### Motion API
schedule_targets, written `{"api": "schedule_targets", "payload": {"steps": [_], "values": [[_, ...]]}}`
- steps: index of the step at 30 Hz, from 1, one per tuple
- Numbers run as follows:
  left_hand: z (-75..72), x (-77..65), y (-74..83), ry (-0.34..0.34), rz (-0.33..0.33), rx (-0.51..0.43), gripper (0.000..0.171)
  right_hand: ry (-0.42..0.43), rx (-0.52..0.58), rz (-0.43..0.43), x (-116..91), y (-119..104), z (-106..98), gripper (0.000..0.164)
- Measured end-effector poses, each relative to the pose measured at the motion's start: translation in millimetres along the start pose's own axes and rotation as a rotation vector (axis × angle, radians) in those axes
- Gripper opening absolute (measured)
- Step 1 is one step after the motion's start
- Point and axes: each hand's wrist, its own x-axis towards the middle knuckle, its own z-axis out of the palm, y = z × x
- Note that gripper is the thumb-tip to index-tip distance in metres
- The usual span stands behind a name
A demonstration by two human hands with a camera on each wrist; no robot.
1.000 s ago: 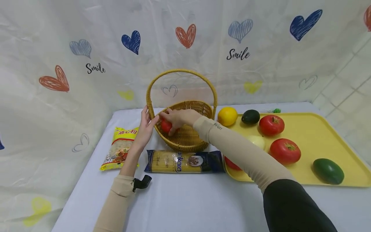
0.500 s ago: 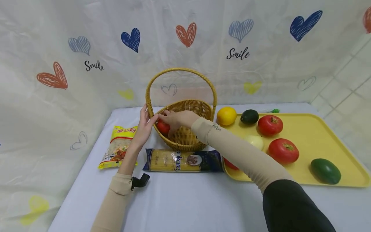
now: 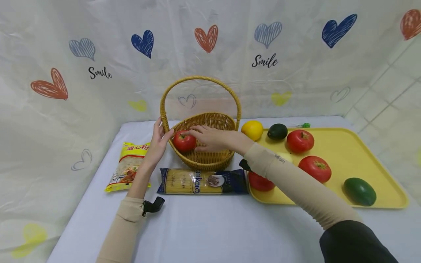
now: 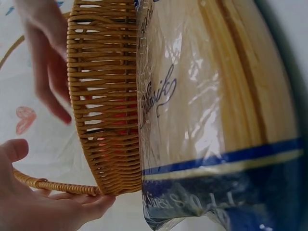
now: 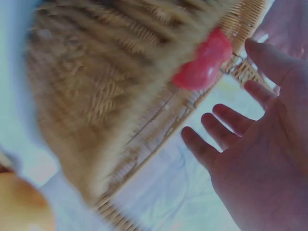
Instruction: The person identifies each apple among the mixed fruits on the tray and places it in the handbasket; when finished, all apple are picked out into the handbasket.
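Right hand point(image 3: 212, 139) hovering by an apple point(image 3: 184, 142) in a basket point(image 3: 210, 165)
Left hand point(image 3: 156, 149) is touching the basket's side, both hands lying spread

Near the centre of the frame, the left hand point(image 3: 158, 144) holds the left side of a wicker basket point(image 3: 210, 159), its handle passing between thumb and fingers. Inside, at the left, lies a red apple point(image 3: 184, 141); the right hand point(image 3: 215, 140) reaches over it, fingers extended. A spaghetti pack point(image 3: 184, 182) lies just below the basket, a yellow bag point(image 3: 126, 168) left of centre. At right, a yellow tray point(image 3: 352, 153) bears red and green produce point(image 3: 360, 191).
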Motion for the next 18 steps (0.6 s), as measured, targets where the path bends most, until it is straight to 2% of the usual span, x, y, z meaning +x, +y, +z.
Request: {"api": "schedule_targets", "payload": {"steps": [7, 14, 18], "values": [[-0.1, -0.7, -6.5, -0.008, 0.003, -0.006, 0.075, 0.116, 0.08, 0.011, -63.4, 16.1, 9.5, 0.06], [-7.6, 3.5, -1.6, -0.005, 0.011, 0.0, 0.076, 0.199, 0.14, 0.081, -118.6, 22.3, 15.6, 0.062], [-8.0, 4.4, -2.0, -0.015, 0.001, -0.005, 0.077, 0.267, 0.138, 0.13, -149.1, 31.8, 25.2, 0.061]]}}
